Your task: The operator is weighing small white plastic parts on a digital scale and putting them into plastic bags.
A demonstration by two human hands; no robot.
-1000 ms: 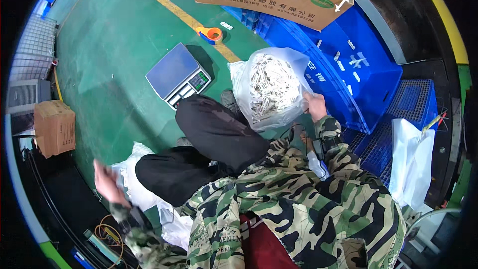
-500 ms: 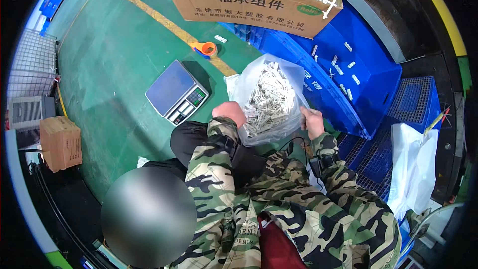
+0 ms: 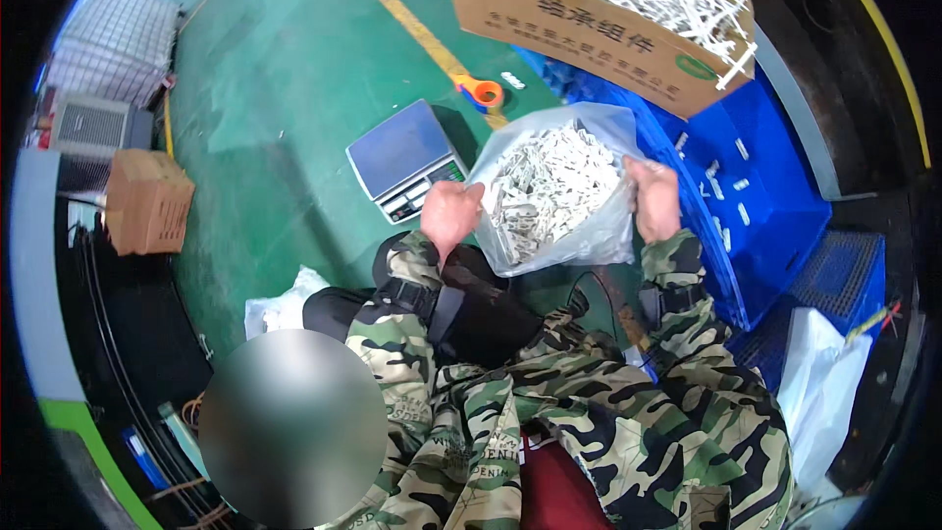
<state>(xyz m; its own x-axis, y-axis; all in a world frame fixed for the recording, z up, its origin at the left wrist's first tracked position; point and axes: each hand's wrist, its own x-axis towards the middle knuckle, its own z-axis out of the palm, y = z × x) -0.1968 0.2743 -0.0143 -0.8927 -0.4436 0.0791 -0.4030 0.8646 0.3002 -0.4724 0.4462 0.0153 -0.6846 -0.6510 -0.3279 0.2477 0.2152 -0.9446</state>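
Note:
A clear plastic bag (image 3: 603, 236), its mouth spread wide, is held up between my hands. Small white plastic parts (image 3: 549, 186) fill it. My left hand (image 3: 451, 213) grips the bag's left rim, fingers closed. On the opposite side, my right hand (image 3: 654, 198) pinches the right rim. Just left of the bag, a digital scale (image 3: 397, 149) with a grey-blue plate rests on the green floor, its near corner beside my left hand. An orange tape dispenser (image 3: 481, 93) lies beyond the scale.
A cardboard box (image 3: 599, 49) heaped with white plastic pieces sits over a blue crate (image 3: 775, 226), which has a few loose parts inside. White bags (image 3: 829, 393) hang at the right. Another cardboard box (image 3: 147, 201) stands at the left, and a white bag (image 3: 285, 304) lies by my left leg.
My right hand has risen along the bag's right rim, and the left hand now holds the left rim. The bag's mouth is wider and rounder. The whole view has shifted.

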